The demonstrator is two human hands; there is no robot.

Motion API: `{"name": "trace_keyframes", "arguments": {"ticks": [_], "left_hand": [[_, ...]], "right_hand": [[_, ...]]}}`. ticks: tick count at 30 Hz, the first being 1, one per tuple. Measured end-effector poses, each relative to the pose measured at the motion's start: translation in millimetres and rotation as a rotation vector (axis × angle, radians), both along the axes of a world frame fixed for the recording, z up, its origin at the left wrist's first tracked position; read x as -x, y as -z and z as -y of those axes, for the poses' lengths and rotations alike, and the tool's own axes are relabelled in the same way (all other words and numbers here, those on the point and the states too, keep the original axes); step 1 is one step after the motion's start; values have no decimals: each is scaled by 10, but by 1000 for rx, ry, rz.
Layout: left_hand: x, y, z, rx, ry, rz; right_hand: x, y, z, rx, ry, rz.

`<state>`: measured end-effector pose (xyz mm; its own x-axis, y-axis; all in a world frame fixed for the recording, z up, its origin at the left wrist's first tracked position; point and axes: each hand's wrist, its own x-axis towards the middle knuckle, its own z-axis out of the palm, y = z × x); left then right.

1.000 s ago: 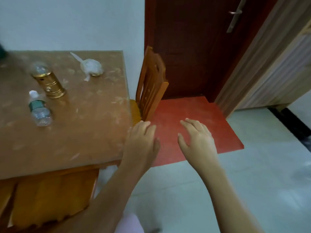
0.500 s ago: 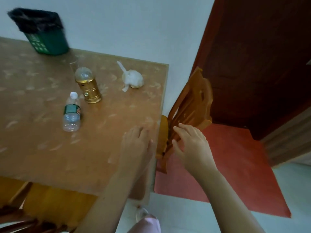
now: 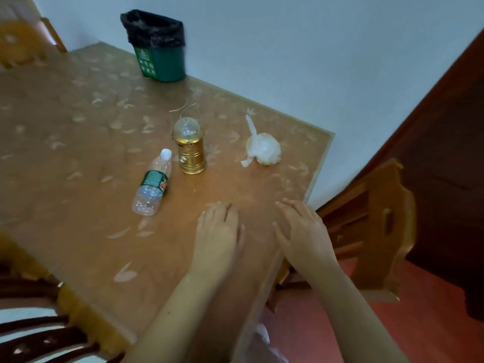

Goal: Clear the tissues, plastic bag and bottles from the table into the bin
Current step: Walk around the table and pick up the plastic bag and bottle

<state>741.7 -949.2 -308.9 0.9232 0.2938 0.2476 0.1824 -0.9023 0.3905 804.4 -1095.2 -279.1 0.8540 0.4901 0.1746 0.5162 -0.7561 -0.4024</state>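
Observation:
A clear plastic bottle (image 3: 153,183) with a green label and white cap lies on its side on the brown table (image 3: 78,142). A knotted white plastic bag (image 3: 263,150) sits near the table's right edge. The green bin (image 3: 159,60), lined with a black bag, stands at the far edge by the wall. My left hand (image 3: 218,231) hovers over the table's near right part, fingers relaxed, holding nothing. Beside it my right hand (image 3: 303,229) is over the table's right edge, also empty. Both hands are nearer to me than the bottle and bag.
A gold lantern (image 3: 190,148) with a clear dome stands upright between the bottle and the bag. A wooden chair (image 3: 377,226) stands right of the table by a dark red door (image 3: 445,153). Another chair back (image 3: 18,45) shows at the far left.
My view has swung left from the floor and door onto the table, bringing the bin into sight. Both hands have come from over the floor to above the table's right part, still empty.

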Motion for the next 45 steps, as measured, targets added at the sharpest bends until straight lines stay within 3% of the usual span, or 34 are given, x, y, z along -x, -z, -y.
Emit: {"name": "trace_keyframes", "arguments": {"ticks": [8,24,36,41,45], "left_hand": [[-624,64,-123,13,-190,-163],[-1695,378,-378,144,-263,-118],[-1734,645,-651,207,-361,-135],[-1626,708,-772,229,-403,-125],[-1427,727,-953,222,-483,-78]], "right_hand": [[-1063,204,-298,34,-122,-96],[-2804,854,-917,-39,-188,-109],[-3131,1312,-1225,-81,-204,-196],[-3015,1258,-1320,-47,-143,-222],[-2759,1136,-1463,-140,-174,-273]]}}
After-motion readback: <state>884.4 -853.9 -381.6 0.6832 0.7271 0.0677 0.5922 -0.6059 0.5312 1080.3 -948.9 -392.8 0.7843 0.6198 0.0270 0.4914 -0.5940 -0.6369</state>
